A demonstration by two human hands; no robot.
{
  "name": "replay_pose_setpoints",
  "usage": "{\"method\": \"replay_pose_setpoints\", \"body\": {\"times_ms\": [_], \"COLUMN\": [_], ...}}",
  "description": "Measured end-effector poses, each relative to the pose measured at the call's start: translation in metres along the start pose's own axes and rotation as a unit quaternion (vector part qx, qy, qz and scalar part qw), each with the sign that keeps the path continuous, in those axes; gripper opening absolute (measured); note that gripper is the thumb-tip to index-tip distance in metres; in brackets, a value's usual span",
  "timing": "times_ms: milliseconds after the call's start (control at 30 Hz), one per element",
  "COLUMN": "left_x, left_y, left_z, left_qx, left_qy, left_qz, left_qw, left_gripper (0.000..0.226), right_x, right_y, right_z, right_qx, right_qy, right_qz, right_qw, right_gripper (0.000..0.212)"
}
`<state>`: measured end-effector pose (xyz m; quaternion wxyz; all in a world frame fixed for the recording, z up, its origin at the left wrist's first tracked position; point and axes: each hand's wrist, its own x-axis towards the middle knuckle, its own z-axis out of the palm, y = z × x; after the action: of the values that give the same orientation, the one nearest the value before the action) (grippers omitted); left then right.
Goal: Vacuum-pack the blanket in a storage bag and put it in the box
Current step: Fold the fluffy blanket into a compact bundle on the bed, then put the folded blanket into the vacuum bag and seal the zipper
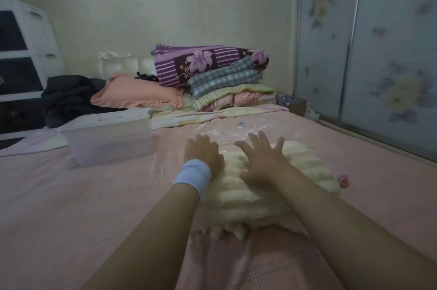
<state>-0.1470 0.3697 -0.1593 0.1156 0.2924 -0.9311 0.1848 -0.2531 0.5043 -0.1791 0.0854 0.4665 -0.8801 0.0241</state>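
No legible text anywhere.

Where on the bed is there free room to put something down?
Bare sheet lies left of the blanket, nearer than the box. A narrower strip, holding a small pink thing, runs between the blanket and the wardrobe. The far end is crowded: pillow, folded pile, dark clothes.

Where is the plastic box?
In the head view, the lidded translucent plastic box sits on the pink bed, left of the cream fluffy blanket.
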Motion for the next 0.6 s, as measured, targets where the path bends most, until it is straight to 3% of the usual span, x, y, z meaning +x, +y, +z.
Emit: {"method": "replay_pose_setpoints", "body": {"times_ms": [67,100,200,300,433,600], "left_x": [0.007,0.006,-0.007,-0.008,0.003,0.019], "left_y": [0.001,0.0,0.0,0.002,-0.003,-0.018], "left_z": [0.021,0.036,0.085,0.104,0.092,0.075], "left_qx": [-0.091,-0.145,-0.249,-0.248,-0.247,-0.225], "left_qy": [0.074,0.069,-0.059,-0.122,-0.194,-0.227], "left_qz": [0.037,0.029,-0.05,-0.063,-0.042,-0.019], "left_qw": [0.992,0.986,0.965,0.959,0.949,0.947], "left_gripper": [0.033,0.036,0.058,0.065,0.067,0.069], "right_x": [0.01,0.01,0.0,0.002,0.012,0.051], "right_y": [0.011,0.016,0.019,0.018,0.018,0.017], "right_z": [0.01,0.022,0.066,0.081,0.06,0.028], "right_qx": [0.027,0.043,0.053,0.045,0.087,0.125], "right_qy": [-0.074,-0.09,-0.064,-0.068,-0.147,-0.25], "right_qz": [0.024,0.037,0.047,0.048,0.068,0.076], "right_qw": [0.997,0.994,0.995,0.996,0.983,0.957], "right_gripper": [0.09,0.086,0.075,0.071,0.07,0.075]}}
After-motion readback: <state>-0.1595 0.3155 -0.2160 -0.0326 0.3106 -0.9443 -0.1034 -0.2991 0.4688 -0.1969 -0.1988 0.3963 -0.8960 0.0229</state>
